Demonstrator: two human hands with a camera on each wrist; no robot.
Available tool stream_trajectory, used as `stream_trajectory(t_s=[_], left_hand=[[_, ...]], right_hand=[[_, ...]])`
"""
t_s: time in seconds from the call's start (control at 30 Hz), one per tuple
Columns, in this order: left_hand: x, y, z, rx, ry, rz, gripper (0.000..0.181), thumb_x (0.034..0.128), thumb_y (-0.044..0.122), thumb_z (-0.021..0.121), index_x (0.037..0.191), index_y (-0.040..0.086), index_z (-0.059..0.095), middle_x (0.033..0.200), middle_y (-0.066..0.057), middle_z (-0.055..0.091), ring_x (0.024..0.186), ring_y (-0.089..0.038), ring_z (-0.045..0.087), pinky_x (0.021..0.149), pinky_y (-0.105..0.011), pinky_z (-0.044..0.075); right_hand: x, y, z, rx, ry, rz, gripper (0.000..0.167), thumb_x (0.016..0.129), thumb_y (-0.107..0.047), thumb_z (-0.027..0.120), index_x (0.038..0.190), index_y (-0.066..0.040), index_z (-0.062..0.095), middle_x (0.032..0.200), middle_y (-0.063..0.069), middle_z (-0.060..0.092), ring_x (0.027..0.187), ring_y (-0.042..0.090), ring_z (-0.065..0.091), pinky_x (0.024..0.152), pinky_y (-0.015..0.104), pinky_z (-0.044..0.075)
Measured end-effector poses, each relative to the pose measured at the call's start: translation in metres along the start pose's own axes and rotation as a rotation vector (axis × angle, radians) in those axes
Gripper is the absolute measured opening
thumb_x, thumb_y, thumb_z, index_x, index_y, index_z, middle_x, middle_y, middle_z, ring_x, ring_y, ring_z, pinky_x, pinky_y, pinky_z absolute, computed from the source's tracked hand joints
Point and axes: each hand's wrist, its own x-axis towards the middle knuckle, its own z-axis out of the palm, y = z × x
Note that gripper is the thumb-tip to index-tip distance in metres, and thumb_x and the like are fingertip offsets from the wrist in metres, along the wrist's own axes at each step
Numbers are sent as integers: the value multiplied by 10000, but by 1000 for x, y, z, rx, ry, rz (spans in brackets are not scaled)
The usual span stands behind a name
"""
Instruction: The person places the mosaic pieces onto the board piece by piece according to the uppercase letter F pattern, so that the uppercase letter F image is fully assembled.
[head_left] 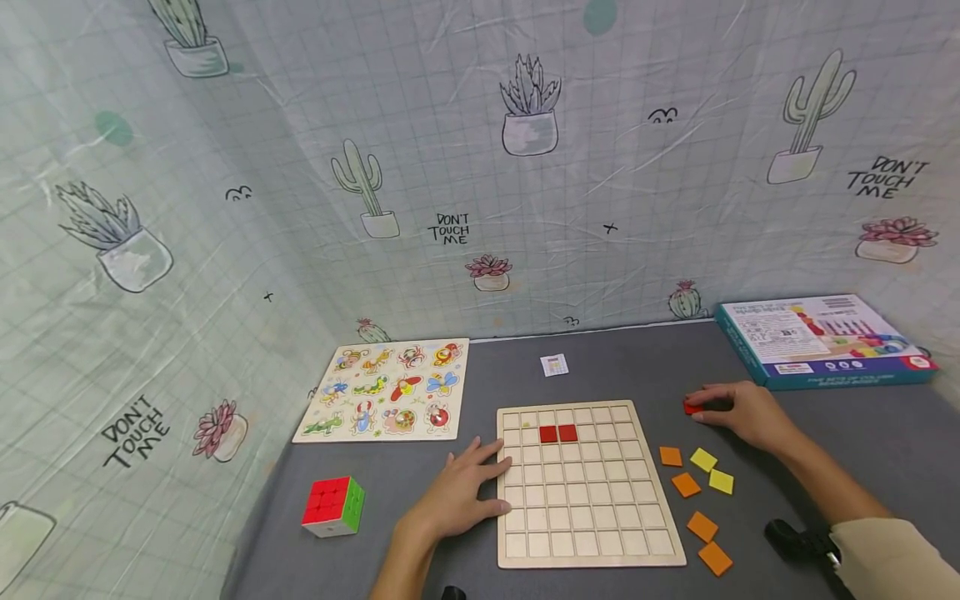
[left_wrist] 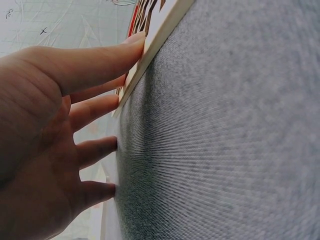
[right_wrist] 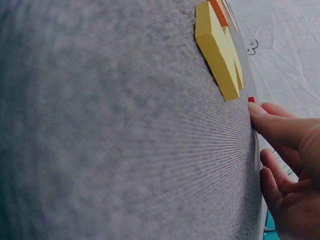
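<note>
A wooden grid board (head_left: 592, 496) lies on the grey table, with two red square tiles (head_left: 567, 433) side by side in its second row. My left hand (head_left: 457, 492) rests against the board's left edge, fingers spread; in the left wrist view its thumb (left_wrist: 107, 62) touches the wooden rim. To the right of the board, my right hand (head_left: 750, 417) pinches a small red tile (head_left: 692, 408) between thumb and fingers at the table surface. Nearer to me than that hand lie two yellow tiles (head_left: 722, 482) and several orange tiles (head_left: 702, 527).
An insect picture board (head_left: 386, 392) lies at the back left, with a puzzle cube (head_left: 330, 507) in front of it. A small printed card (head_left: 554, 365) lies behind the grid board. At the back right is a flat teal box (head_left: 825, 342). A printed curtain (head_left: 450, 150) hangs behind.
</note>
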Motion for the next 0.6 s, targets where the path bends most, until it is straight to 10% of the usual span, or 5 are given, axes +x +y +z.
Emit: stream_trajectory(t_s=[0.6], left_hand=[[-1, 1, -1, 3, -9, -8, 634, 878, 359, 780, 1448, 149, 597, 1635, -58, 424, 1551, -443, 290, 1148, -780, 249]], right_hand=[[-1, 1, 0, 4, 3, 19, 267, 876, -228, 797, 1097, -77, 801, 1237, 299, 701, 1221, 533, 598, 984, 687, 466]])
